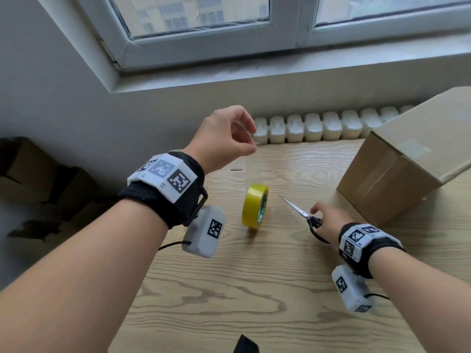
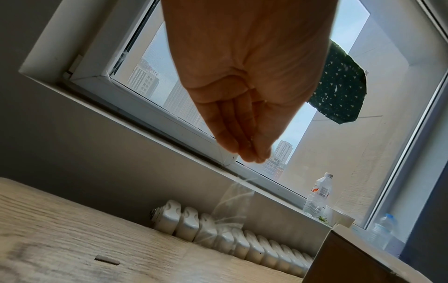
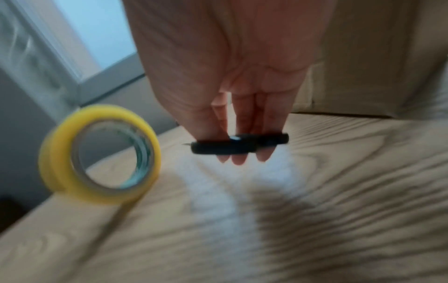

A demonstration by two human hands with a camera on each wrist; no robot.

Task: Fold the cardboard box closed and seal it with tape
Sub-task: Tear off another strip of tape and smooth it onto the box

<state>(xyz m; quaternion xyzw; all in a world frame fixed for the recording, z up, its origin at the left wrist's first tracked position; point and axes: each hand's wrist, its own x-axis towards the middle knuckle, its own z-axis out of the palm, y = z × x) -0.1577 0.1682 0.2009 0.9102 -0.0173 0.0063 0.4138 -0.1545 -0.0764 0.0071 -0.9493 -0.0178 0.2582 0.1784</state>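
Observation:
A yellow tape roll (image 1: 254,206) (image 3: 52,160) stands on edge in the middle of the wooden table (image 1: 254,289). My left hand (image 1: 251,140) (image 2: 254,159) is raised above it and pinches the end of a clear tape strip (image 2: 232,206) that hangs down toward the roll. My right hand (image 1: 319,216) (image 3: 237,153) grips black-handled scissors (image 1: 298,210) (image 3: 240,145), whose closed blades point up-left at the roll, a short way from it. The cardboard box (image 1: 407,159) (image 3: 363,76) sits at the right with its flaps closed and clear tape on its near face.
A white radiator (image 1: 318,127) runs along the wall behind the table, under the window sill. Plastic bottles (image 2: 320,191) stand on the sill. Dark flattened cardboard (image 1: 38,179) lies on the floor at left. A black object (image 1: 246,345) pokes in at the near edge.

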